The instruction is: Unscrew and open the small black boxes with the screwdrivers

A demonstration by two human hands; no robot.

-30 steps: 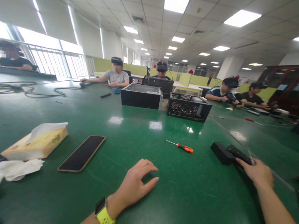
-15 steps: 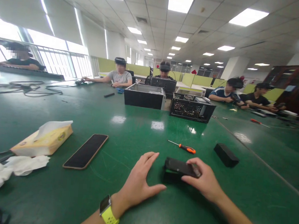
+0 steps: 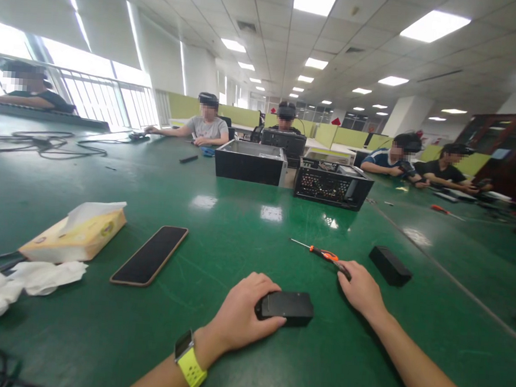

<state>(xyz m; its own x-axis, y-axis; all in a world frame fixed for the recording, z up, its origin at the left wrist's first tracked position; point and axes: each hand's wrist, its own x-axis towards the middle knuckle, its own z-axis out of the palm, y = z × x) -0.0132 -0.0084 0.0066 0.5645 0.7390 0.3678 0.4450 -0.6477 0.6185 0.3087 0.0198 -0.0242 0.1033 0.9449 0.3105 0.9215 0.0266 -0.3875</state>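
A black rectangular box [image 3: 289, 306] lies on the green table, and my left hand [image 3: 245, 307] is closed around its left end with the thumb along the near side. Farther right, my right hand [image 3: 361, 289] has its fingers closed on a small dark piece [image 3: 345, 271], whose kind I cannot make out. This piece is at the handle end of an orange-and-black screwdriver [image 3: 322, 253]; whether they touch is unclear. A second black block [image 3: 389, 266] lies to the right of that hand. A yellow-strapped watch [image 3: 189, 362] is on my left wrist.
A phone [image 3: 150, 255], a tissue pack [image 3: 74, 232] and crumpled tissues [image 3: 35, 278] lie on the left. Across the table [image 3: 238, 227] stand two computer cases [image 3: 248, 166]. Several people sit around it, one in a grey shirt [image 3: 207, 130]. Cables [image 3: 44, 143] lie far left.
My right hand has let go of the black box and moved up and right to the screwdriver's handle. My left hand has closed from open onto the box.
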